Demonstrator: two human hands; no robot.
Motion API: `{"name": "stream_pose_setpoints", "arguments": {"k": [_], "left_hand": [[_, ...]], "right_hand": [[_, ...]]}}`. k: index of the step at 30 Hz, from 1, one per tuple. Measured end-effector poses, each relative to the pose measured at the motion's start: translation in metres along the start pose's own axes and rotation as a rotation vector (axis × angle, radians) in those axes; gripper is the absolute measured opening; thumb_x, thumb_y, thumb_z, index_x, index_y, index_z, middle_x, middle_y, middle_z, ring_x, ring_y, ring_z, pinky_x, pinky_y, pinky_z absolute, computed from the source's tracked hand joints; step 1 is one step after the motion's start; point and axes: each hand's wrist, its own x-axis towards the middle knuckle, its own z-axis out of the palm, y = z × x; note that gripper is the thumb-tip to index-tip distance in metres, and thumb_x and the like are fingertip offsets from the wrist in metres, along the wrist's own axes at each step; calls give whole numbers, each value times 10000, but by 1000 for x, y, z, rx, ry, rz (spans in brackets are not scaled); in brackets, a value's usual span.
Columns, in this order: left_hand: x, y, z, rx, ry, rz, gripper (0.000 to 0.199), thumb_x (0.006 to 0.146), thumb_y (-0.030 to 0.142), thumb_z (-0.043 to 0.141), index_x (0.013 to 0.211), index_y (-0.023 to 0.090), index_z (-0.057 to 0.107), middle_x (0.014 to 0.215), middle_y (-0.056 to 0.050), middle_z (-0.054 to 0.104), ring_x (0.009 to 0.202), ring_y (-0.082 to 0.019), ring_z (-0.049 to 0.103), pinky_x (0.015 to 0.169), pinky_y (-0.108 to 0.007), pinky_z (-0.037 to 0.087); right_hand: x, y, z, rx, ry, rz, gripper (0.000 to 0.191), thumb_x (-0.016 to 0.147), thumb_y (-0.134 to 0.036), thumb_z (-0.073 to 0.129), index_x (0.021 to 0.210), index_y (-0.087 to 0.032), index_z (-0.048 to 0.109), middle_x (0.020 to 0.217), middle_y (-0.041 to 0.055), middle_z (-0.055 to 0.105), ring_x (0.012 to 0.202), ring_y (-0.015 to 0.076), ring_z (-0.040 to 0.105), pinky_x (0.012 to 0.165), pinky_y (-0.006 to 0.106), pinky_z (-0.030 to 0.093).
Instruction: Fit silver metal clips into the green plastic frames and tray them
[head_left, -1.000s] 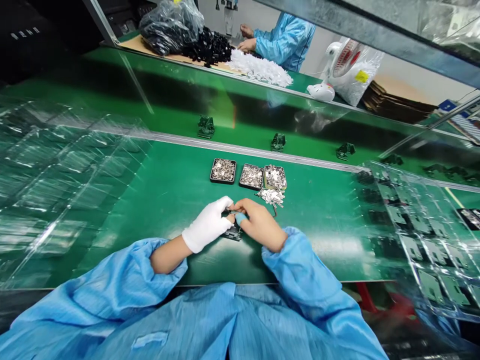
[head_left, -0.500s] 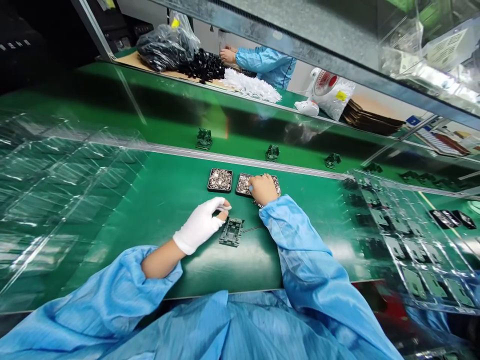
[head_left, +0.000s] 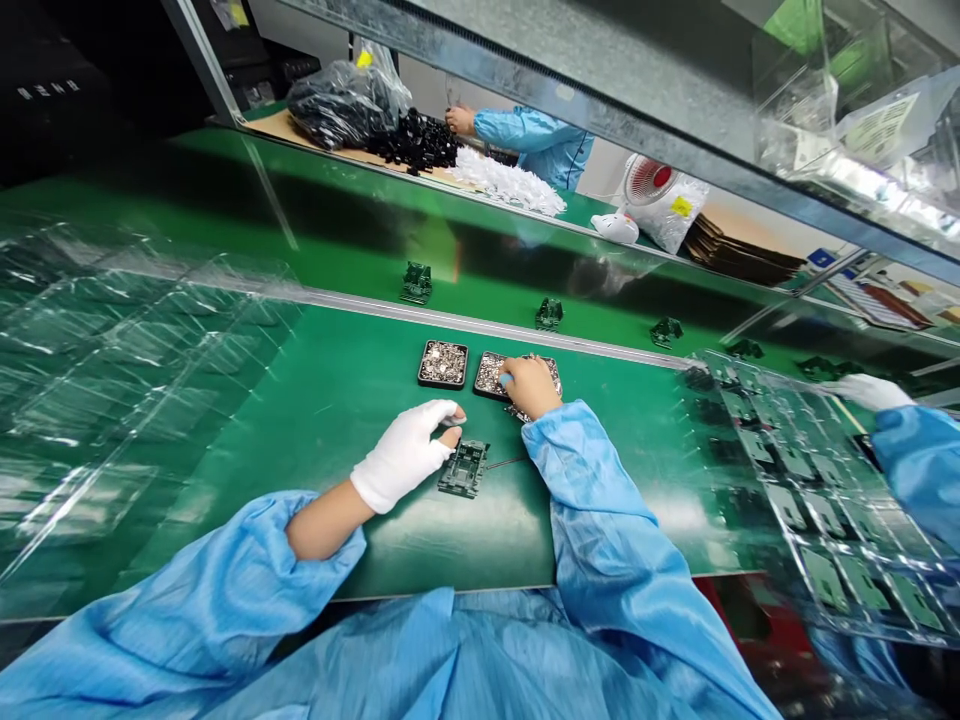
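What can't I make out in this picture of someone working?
All in the head view:
- Right hand: its fingertips, and anything they pinch, are hidden by the hand itself.
- Thin rod: its right end is lost at the right sleeve.
- Metal bits: too small to tell their shapes.
- Far worker's hand: too small to tell what it holds.
- Sleeve at far right: cut off by the picture's edge.

At the back, 1 fan [head_left: 648,181] with a red center stands beside brown sheets [head_left: 739,248]. Farther left are 2 heaps — white pieces [head_left: 511,182] and black pieces [head_left: 417,140] — near a plastic bag [head_left: 337,108] and a blue-sleeved person [head_left: 551,145].
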Motion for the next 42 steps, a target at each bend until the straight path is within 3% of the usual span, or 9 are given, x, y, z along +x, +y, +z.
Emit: {"name": "stream_pose_setpoints", "arguments": {"k": [9, 14, 18, 22, 27, 33, 37, 40, 42], "left_hand": [[2, -5, -3, 50, 86, 100, 230, 842, 284, 448, 932, 174, 629, 959, -64, 677, 897, -200, 628, 836, -342, 498], [0, 1, -5, -13, 152, 82, 232, 852, 340, 482, 929, 179, 631, 904, -38, 679, 815, -173, 637, 773, -293, 511], [-3, 5, -4, 57, 171, 52, 214, 862, 348, 486, 818, 184, 616, 765, -5, 656, 679, -144, 609, 671, -249, 494], [-7, 2, -2, 356, 231, 225, 273, 910, 304, 427, 763, 181, 621, 738, -28, 660, 666, -160, 604, 618, -260, 462], [-13, 3, 2, 647, 262, 454, 298, 917, 213, 404, 708, 176, 613, 706, -57, 662, 632, -184, 595, 551, -294, 411], [-15, -3, 0, 374, 152, 320, 251, 906, 362, 445, 894, 173, 610, 854, -78, 668, 801, -213, 625, 711, -335, 489], [-15, -9, -3, 131, -128, 193, 636, 715, 485, 637, 1232, 160, 459, 1233, -135, 562, 1133, -284, 544, 963, -417, 444], [-14, -7, -2, 70, -308, 66, 538, 717, 425, 619, 1174, 178, 482, 1158, -101, 596, 1057, -263, 579, 907, -388, 471], [-12, -5, -2, 54, -307, 21, 369, 766, 413, 554, 1055, 185, 525, 1009, -63, 623, 925, -227, 604, 814, -350, 491]], "right_hand": [[-24, -5, -6, 291, 142, -8, 256, 879, -194, 428, 996, -158, 653, 969, 66, 682, 868, 178, 618, 779, 289, 464], [-61, -37, -6, 830, 247, -249, 147, 837, -244, 539, 839, -174, 668, 847, 35, 686, 790, 156, 623, 728, 278, 483], [-81, -55, -2, 828, 274, -340, 163, 833, -175, 514, 851, -194, 675, 835, 34, 677, 780, 153, 619, 724, 277, 484], [-87, -55, -1, 768, 237, -362, 193, 875, -203, 485, 868, -195, 677, 853, 48, 672, 798, 162, 614, 736, 282, 471], [-88, -51, -4, 910, 137, -206, 151, 850, -255, 551, 765, -187, 657, 756, 10, 643, 693, 128, 579, 642, 239, 443], [-90, -41, -3, 1019, -28, -199, 105, 820, -260, 569, 797, -177, 629, 755, -5, 631, 670, 114, 549, 615, 227, 421], [-88, -25, 0, 948, 104, -137, 92, 815, -224, 536, 783, -178, 608, 776, 5, 629, 715, 129, 561, 679, 252, 433], [-88, -17, 1, 906, 135, -127, 82, 817, -221, 532, 775, -184, 592, 786, 9, 628, 734, 137, 568, 701, 264, 440], [-89, -17, 2, 872, 134, -161, 79, 829, -214, 527, 781, -188, 584, 803, 13, 626, 756, 141, 572, 720, 271, 446]]}}
